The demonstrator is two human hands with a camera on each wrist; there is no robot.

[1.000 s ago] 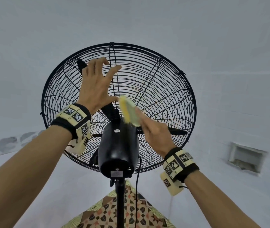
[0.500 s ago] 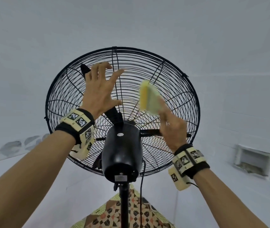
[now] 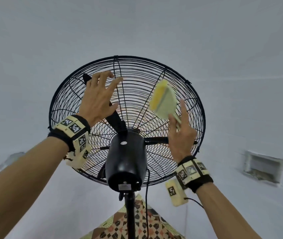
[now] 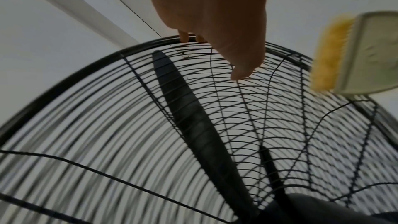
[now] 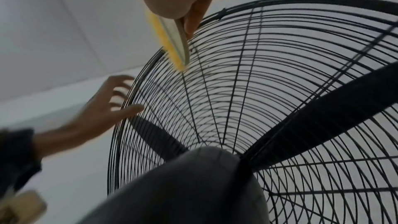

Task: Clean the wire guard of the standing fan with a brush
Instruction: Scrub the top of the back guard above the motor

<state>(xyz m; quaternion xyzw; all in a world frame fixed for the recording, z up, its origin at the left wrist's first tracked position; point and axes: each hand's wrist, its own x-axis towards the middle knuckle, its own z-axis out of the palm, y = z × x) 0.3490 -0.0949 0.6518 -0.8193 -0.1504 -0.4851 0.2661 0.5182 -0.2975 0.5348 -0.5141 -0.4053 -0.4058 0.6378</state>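
The standing fan's black wire guard point(image 3: 137, 80) faces away from me, with the black motor housing point(image 3: 126, 159) at its centre. My left hand point(image 3: 101, 99) lies with spread, straight fingers on the guard's upper left; its fingertips point(image 4: 184, 37) reach the rim. My right hand point(image 3: 180, 133) grips the handle of a pale green brush point(image 3: 164, 100) with yellow bristles. The bristles touch the wires in the guard's upper right, as the right wrist view shows for the brush point(image 5: 172, 40). A black blade point(image 4: 189, 108) sits behind the wires.
The fan's black pole point(image 3: 130, 218) and a hanging cord point(image 3: 146, 195) run down over a patterned mat point(image 3: 137, 226). Pale walls surround the fan. A recessed vent point(image 3: 263, 168) sits in the right wall.
My right hand has swept the brush from beside the motor housing up and right across the wires to the guard's upper right. My left hand has stayed on the guard.
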